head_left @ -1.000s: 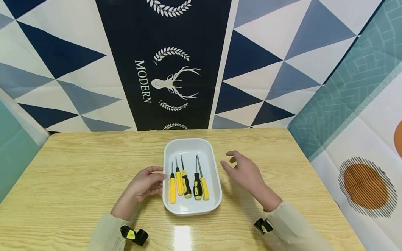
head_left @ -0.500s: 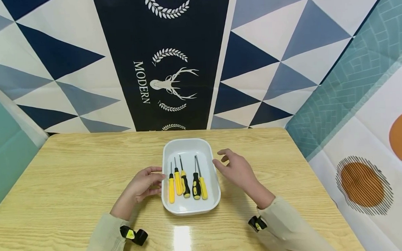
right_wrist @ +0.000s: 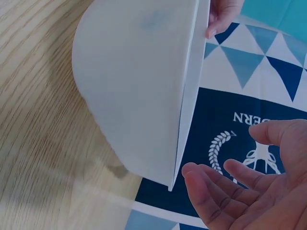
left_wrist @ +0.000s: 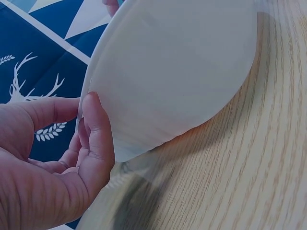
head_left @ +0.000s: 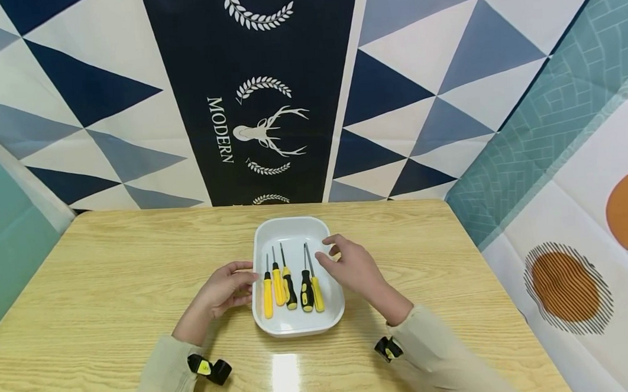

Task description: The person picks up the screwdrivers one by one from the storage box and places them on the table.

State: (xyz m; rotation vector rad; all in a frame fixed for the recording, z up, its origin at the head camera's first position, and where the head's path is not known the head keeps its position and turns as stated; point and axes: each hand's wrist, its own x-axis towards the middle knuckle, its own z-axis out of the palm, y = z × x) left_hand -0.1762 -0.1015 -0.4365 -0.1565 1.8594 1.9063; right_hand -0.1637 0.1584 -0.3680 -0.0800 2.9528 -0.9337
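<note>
Gripping the left rim of the white tray, the left hand pinches that edge between thumb and fingers. The steadying part of the work therefore looks done: the tray sits level on the bench, held from one side only.

Inside the tray, from the left, come the first yellow screwdriver, lying just beside the wall near the left hand, and then the second yellow screwdriver, close against its neighbour, the black-and-yellow screwdriver. All three point their shafts toward the far end. A gap of bare tray floor follows. Right of it lie the black screwdriver and the last yellow screwdriver, side by side, with handles nearly touching and shafts close together toward the tips.

So all five tools are in the tray, roughly parallel with their handles nearest the person, and none is lifted or gripped. Whether this layout is a start or a finish cannot be told from the pictures.

Farthest right, the right hand hangs over the right rim, fingers loosely bent, thumb apart, grasping nothing; the right wrist view shows its fingers clear of the tray wall. Its share seems not yet done: judged from here, it has no screwdriver in hand, and any handling of them by that side is what remains.
</note>
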